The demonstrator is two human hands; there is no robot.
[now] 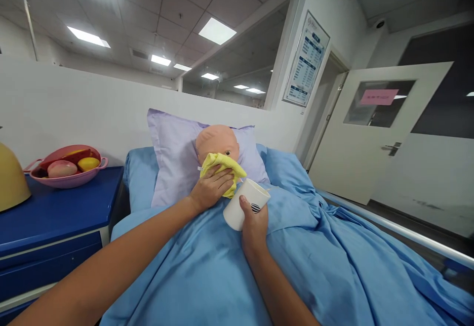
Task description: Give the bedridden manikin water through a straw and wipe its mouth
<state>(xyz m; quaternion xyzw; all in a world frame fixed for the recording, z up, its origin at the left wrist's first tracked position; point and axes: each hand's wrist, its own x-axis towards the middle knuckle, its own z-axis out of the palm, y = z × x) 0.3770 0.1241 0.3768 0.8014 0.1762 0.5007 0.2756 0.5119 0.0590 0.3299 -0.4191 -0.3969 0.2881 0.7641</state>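
Note:
A bald training manikin (pixel 217 139) lies with its head on a lilac pillow (pixel 177 153), a blue cover drawn up below it. My left hand (pixel 213 187) presses a yellow cloth (pixel 222 160) over the manikin's lower face, fingers closed on the fabric. Just to the right, my right hand (pixel 255 224) grips a white cup (pixel 234 212) with a black striped mark. The cup is tilted, its mouth toward the upper right, close beside the cloth. What the cup holds cannot be seen.
At left, a blue bedside cabinet (pixel 62 215) bears a pink basket (pixel 70 182) of fruit and a yellow rounded object (pixel 11 178). A bed rail (pixel 400 228) runs along the right side. Beyond it stands an open door (pixel 370 163).

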